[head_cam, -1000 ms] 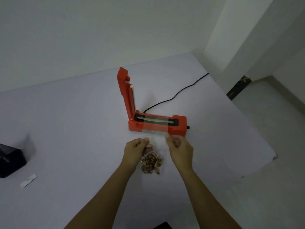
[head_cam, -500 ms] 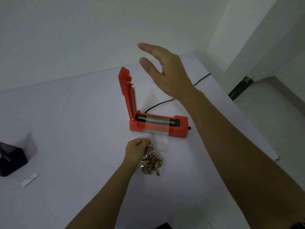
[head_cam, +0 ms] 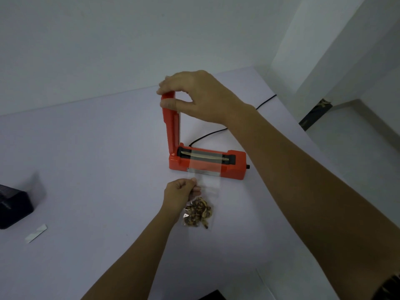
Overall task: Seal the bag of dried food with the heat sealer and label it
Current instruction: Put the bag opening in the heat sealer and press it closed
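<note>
The left hand (head_cam: 180,194) pinches the bag (head_cam: 200,204) at its neck so the open mouth stays flat across the sealer (head_cam: 207,164) strip at 12 o'clock, while the right hand (head_cam: 194,96) grips the raised lid (head_cam: 171,124), probably to press it down.

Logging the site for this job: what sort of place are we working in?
Probably a bare indoor room set up as a small packing station: a plain white table against blank walls, an orange heat sealer plugged in by a black cord, and little else.
</note>
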The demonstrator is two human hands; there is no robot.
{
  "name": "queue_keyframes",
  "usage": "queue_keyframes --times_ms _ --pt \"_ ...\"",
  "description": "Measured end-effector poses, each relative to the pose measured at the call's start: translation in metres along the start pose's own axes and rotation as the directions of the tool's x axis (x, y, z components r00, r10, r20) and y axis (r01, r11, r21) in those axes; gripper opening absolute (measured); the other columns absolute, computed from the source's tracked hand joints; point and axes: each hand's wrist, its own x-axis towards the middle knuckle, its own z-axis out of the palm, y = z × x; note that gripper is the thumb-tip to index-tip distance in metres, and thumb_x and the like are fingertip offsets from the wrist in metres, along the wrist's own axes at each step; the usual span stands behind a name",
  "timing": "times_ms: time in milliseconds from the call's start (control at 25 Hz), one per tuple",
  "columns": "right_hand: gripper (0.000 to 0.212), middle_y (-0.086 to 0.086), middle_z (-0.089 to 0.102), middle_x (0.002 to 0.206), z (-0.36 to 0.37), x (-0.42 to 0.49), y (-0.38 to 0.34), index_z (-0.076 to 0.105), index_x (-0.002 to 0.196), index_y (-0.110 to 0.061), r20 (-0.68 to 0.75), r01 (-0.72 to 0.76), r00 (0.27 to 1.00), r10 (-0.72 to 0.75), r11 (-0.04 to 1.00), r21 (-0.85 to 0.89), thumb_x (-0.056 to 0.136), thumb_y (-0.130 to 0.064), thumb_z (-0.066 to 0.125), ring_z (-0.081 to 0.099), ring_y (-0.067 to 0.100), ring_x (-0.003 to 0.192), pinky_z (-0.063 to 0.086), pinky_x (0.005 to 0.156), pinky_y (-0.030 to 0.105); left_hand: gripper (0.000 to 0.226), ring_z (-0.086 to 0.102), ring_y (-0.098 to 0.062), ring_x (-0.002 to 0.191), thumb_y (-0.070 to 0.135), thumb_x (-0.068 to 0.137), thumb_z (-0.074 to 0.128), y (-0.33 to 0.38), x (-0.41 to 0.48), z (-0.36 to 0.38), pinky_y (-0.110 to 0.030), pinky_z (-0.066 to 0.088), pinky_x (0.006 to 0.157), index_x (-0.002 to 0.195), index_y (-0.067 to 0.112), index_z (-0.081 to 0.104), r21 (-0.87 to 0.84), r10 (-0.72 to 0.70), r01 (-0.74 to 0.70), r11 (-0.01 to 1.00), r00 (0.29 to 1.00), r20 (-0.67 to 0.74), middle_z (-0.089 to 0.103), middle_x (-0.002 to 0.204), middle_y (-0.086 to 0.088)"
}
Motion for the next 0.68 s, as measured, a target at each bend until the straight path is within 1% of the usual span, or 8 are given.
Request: queue_keyframes --times_ms 40,120,200,280,360,520,600,680 --pt "0.032 0.003 0.068 0.106 -0.002 -0.003 0.003 0.066 0.103 -0.012 -0.025 0.012 1.000 -0.013 0.999 -0.034 0.087 -0.038 0.058 0.060 0.016 0.102 0.047 0.091 0.034 0.023 0.065 -0.005 0.052 0.016 0.091 0.058 0.000 0.000 0.000 -0.012 0.048 0.048 0.084 -0.004 0.069 -0.001 -0.003 0.003 1.000 1.000 -0.002 0.069 0.072 -0.013" --pt "0.028 0.002 0.064 0.088 -0.004 -0.016 0.011 0.064 0.088 -0.011 -0.095 -0.005 0.995 0.000 0.998 -0.056 0.084 -0.038 0.061 0.059 0.016 0.081 0.049 0.077 0.036 0.023 0.065 -0.005 0.051 0.016 0.090 0.059 0.000 0.001 0.000 -0.012 0.047 0.048 0.084 -0.004 0.069 -0.001 -0.008 0.008 1.000 1.000 -0.006 0.070 0.072 -0.013" --pt "0.021 0.002 0.064 0.085 -0.004 -0.037 0.023 0.063 0.086 -0.010 -0.163 -0.046 0.986 0.038 0.998 -0.044 0.083 -0.031 0.063 0.059 0.016 0.077 0.050 0.074 0.037 0.024 0.065 -0.006 0.052 0.017 0.090 0.059 -0.001 0.001 0.000 -0.012 0.047 0.048 0.083 -0.004 0.069 0.004 -0.010 0.010 1.000 1.000 -0.008 0.070 0.073 -0.014" --pt "0.016 0.005 0.069 0.094 -0.001 -0.065 0.035 0.066 0.094 -0.009 -0.205 -0.087 0.976 0.073 0.994 -0.061 0.086 -0.021 0.060 0.063 0.017 0.086 0.051 0.082 0.037 0.024 0.066 -0.009 0.055 0.018 0.091 0.059 -0.002 0.001 0.000 -0.013 0.048 0.049 0.084 -0.003 0.070 0.008 -0.011 0.011 1.000 1.000 -0.010 0.071 0.074 -0.014" --pt "0.020 0.007 0.070 0.106 0.006 -0.094 0.046 0.067 0.104 -0.008 -0.216 -0.142 0.969 0.119 0.985 -0.095 0.089 -0.015 0.055 0.063 0.018 0.098 0.049 0.092 0.036 0.025 0.067 -0.010 0.057 0.018 0.091 0.059 -0.001 0.001 0.001 -0.013 0.048 0.049 0.084 -0.003 0.070 0.008 -0.013 0.013 1.000 1.000 -0.011 0.071 0.075 -0.014" --pt "0.035 0.012 0.059 0.127 0.034 -0.146 0.062 0.058 0.121 -0.005 -0.165 -0.307 0.945 0.282 0.938 -0.158 0.095 -0.020 0.038 0.051 0.023 0.122 0.036 0.107 0.037 0.026 0.066 -0.006 0.053 0.019 0.091 0.058 -0.001 0.001 0.002 -0.013 0.049 0.047 0.084 -0.002 0.070 0.033 -0.012 0.012 0.999 1.000 -0.012 0.071 0.075 -0.012" --pt "0.039 0.014 0.057 0.130 0.050 -0.162 0.068 0.055 0.123 -0.003 -0.162 -0.372 0.926 0.340 0.896 -0.244 0.095 -0.020 0.034 0.048 0.028 0.125 0.030 0.107 0.039 0.025 0.067 -0.007 0.055 0.020 0.091 0.058 -0.002 0.001 0.001 -0.014 0.050 0.049 0.084 -0.001 0.070 0.028 -0.009 0.010 1.000 1.000 -0.013 0.072 0.075 -0.011" --pt "0.035 0.016 0.057 0.129 0.066 -0.173 0.072 0.054 0.123 -0.002 -0.165 -0.411 0.912 0.376 0.837 -0.361 0.093 -0.012 0.039 0.050 0.031 0.123 0.029 0.105 0.043 0.024 0.067 -0.008 0.057 0.020 0.091 0.058 -0.002 0.000 0.000 -0.015 0.050 0.050 0.082 0.001 0.070 0.016 -0.013 0.013 1.000 1.000 -0.013 0.072 0.075 -0.011"
